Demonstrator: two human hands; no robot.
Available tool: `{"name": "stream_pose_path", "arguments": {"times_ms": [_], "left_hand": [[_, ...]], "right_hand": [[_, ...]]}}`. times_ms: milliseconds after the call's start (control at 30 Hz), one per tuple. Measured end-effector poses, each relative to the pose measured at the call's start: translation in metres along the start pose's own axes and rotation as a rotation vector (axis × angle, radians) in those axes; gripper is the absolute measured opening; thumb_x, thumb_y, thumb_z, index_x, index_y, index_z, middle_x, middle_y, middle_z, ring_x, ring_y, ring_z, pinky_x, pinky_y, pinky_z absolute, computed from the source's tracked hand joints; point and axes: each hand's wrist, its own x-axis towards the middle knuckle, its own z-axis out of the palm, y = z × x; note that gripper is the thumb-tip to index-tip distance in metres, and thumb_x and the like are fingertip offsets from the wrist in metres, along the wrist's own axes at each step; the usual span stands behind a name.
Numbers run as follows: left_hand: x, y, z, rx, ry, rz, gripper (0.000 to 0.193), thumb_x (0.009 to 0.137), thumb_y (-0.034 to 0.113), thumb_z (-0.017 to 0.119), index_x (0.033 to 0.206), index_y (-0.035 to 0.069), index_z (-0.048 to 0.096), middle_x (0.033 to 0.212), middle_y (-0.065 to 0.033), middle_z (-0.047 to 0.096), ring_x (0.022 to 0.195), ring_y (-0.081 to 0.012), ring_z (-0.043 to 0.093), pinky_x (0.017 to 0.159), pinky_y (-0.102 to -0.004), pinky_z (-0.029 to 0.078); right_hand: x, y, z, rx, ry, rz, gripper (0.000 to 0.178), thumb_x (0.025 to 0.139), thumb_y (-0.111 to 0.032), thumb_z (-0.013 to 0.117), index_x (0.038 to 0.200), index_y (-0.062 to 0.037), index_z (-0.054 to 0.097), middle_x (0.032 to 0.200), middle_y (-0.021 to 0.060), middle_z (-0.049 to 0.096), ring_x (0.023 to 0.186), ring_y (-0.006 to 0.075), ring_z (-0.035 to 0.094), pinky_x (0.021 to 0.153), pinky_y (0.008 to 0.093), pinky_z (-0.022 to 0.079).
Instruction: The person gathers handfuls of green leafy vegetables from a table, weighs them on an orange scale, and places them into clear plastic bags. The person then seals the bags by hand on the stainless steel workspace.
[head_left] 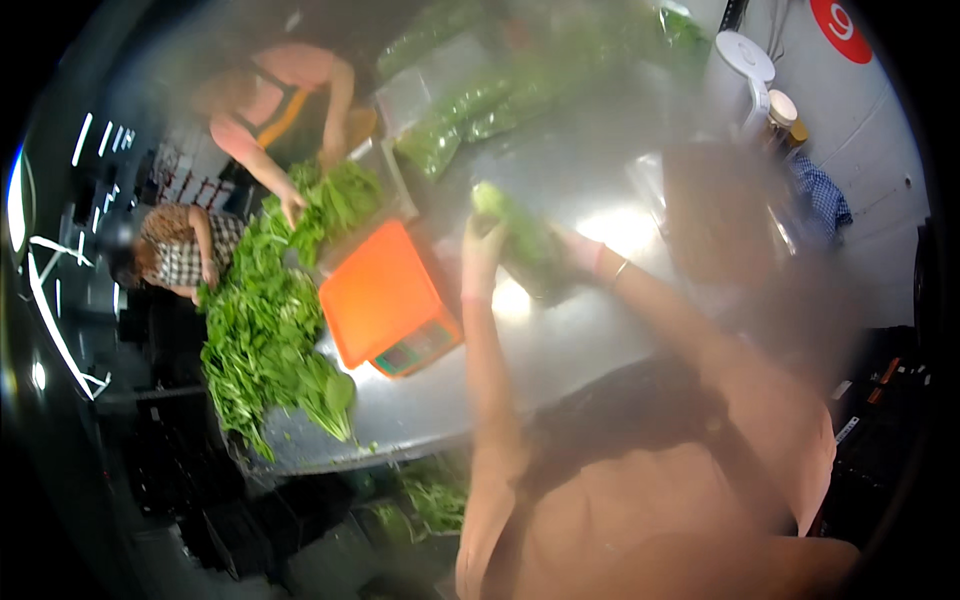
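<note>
Over the shiny metal table, I hold a bunch of leafy greens [527, 240] between both hands. Its pale end points away from me, and haze blurs its outline; whether a bag wraps it I cannot tell. My left hand [484, 243] grips the bunch near the pale end. On the other side, my right hand [580, 250] closes on it, its fingers partly hidden. To the left of my hands stands an orange weighing scale [385, 295] with a small display on its near side and nothing on its pan.
A big heap of loose leafy greens [265, 335] covers the table's left side. Across it, a co-worker in pink [290, 70] reaches into the greens; another person [185, 245] stands farther left. Bagged greens [470, 110] lie at the back. White containers [745, 60] stand by the right wall.
</note>
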Motion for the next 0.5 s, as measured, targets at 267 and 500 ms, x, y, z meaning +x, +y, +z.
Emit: {"name": "stream_pose_path", "arguments": {"times_ms": [267,500], "left_hand": [[-0.034,-0.076,-0.061,0.309,0.412,-0.108,0.059,0.082,0.034,0.057,0.127,0.0,0.04,0.121,-0.02,0.049,0.113,-0.0275,0.047,0.096,-0.036,0.036],[-0.034,-0.153,-0.06,-0.11,0.297,-0.156,0.074,0.08,0.019,0.065,0.136,0.0,0.022,0.116,-0.0154,0.052,0.099,-0.0234,0.055,0.079,-0.0344,0.049]], "right_hand": [[-0.087,-0.038,-0.033,-0.414,0.367,-0.195,0.1,0.076,-0.069,0.049,0.139,0.003,0.019,0.142,0.0241,0.022,0.131,0.0362,0.025,0.103,0.0554,0.024],[-0.026,0.006,0.02,-0.869,0.223,-0.436,0.087,0.075,-0.022,0.068,0.14,0.0009,0.015,0.133,0.0166,0.039,0.119,0.0246,0.042,0.099,0.0323,0.035]]}}
